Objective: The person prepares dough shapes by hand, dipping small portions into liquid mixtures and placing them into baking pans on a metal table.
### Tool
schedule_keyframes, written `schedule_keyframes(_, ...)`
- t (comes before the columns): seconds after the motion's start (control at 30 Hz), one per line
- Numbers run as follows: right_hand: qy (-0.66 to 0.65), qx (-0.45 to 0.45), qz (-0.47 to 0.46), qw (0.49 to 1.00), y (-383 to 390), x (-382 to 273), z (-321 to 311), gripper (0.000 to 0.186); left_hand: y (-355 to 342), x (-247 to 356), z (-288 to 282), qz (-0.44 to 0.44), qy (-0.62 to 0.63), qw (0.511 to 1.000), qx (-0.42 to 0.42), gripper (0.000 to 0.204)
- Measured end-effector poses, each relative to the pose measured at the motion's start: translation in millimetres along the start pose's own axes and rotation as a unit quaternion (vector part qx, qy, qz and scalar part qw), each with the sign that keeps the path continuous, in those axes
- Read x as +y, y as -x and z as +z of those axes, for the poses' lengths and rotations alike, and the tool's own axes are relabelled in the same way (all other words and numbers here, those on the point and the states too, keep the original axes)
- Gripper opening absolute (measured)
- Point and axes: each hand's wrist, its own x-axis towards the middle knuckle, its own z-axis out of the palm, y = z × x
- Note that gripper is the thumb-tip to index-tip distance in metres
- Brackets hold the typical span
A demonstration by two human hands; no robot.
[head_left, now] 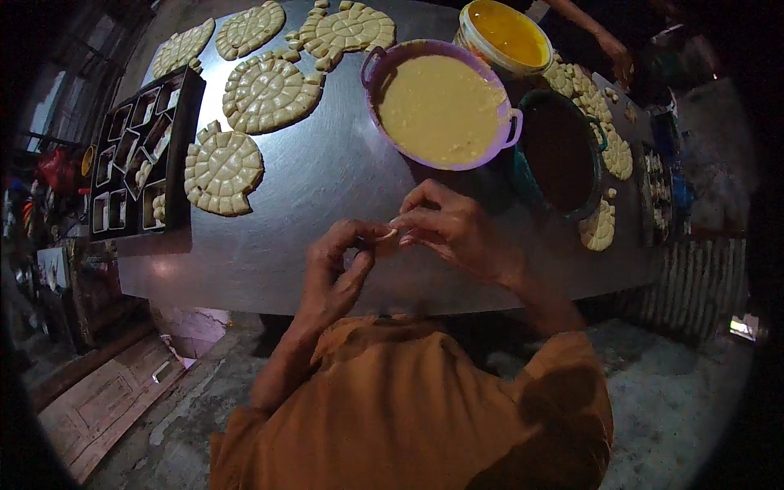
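Observation:
Over the near part of the metal table, my left hand (336, 260) and my right hand (459, 230) meet at the fingertips. A small pale piece of dough (387, 234) shows between them, pinched by the left fingers. The right fingertips close on its other end, partly hiding it. Just beyond my hands stands a purple two-handled basin (517, 129) holding a pale yellow, thick mixture (441, 110). To its right is a dark green basin (600, 135) with dark brown contents (559, 155). Rounds of cut dough pieces (224, 171) lie at the left.
A black tray of metal molds (135, 155) stands at the table's left edge, some holding dough. A white bucket of yellow liquid (506, 37) is at the back. More dough pieces (600, 224) lie at the right. Another person's hand (618, 59) reaches in at the far right.

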Motion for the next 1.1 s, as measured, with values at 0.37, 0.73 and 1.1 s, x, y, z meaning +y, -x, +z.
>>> schedule_keyframes(0.37,-0.123,0.142,0.058,0.981,36.2,10.4,75.5,0.054,4.7,-22.8,-11.0,-0.223,0.508,0.829,0.072,0.028)
schedule_keyframes(0.73,0.082,0.175,-0.095,0.977,31.7,10.7,97.3,0.048,8.7,-25.2,-11.0,-0.235,0.550,0.795,0.098,0.032)
schedule_keyframes(1.1,-0.131,0.013,0.094,0.987,1.1,-16.8,36.1,0.027,20.6,-4.6,-19.3,-0.077,0.113,0.990,0.033,0.022)
